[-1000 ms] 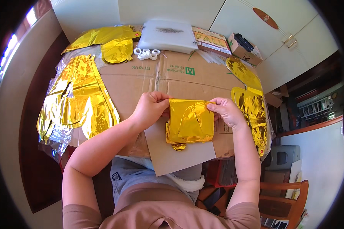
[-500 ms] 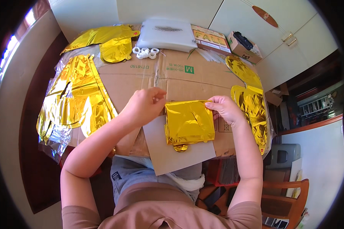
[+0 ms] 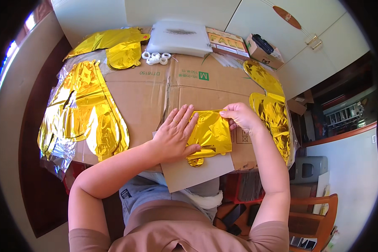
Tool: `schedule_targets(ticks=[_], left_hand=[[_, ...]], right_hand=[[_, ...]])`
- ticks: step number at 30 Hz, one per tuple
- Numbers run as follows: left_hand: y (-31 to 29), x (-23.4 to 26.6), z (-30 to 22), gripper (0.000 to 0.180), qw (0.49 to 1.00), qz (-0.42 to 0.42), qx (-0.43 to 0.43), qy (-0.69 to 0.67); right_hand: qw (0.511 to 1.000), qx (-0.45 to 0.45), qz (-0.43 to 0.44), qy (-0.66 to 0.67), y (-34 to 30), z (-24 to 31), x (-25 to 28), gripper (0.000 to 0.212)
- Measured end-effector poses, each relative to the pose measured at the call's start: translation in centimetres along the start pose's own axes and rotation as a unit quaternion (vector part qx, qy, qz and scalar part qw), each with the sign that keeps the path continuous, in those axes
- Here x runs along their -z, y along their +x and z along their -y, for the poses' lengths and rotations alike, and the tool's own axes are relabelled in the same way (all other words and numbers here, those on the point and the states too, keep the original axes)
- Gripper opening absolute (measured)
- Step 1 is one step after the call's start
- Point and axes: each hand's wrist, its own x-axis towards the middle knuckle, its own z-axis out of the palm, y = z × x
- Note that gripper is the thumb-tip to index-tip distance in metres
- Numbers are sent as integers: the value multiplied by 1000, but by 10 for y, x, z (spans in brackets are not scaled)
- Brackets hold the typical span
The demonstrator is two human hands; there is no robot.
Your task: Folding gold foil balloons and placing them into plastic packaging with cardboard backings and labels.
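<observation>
A folded gold foil balloon (image 3: 212,132) lies in front of me, partly over a pale sheet of card (image 3: 197,173). My left hand (image 3: 175,133) rests flat on the balloon's left side, fingers stretched out, with a ring on one finger. The balloon's upper right corner is pinched between the thumb and fingers of my right hand (image 3: 238,117). A small rounded tab of foil sticks out below the folded part, over the card. What lies under my left palm is hidden.
Flattened cardboard (image 3: 143,90) covers the table. Other gold foil balloons lie at the left (image 3: 86,111), far left (image 3: 124,52) and right (image 3: 273,113). At the back are a stack of clear plastic bags (image 3: 180,40), white ribbon rolls (image 3: 156,58) and boxes (image 3: 227,44).
My left hand has come down from above the balloon's left edge and flattened onto it, fingers now extended. My right hand keeps its pinch on the corner.
</observation>
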Motion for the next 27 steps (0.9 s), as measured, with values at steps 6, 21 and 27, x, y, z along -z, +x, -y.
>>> schedule_targets(ticks=[6, 21, 27], left_hand=[[-1, 0, -9, 94, 999, 10, 16, 33], [-7, 1, -16, 97, 1000, -4, -17, 11], [-7, 0, -19, 99, 1000, -13, -10, 15]], right_hand=[[993, 14, -47, -107, -1, 5, -5, 18], [961, 77, -119, -237, -9, 1, -12, 18], [806, 256, -300, -442, -29, -11, -39, 33]])
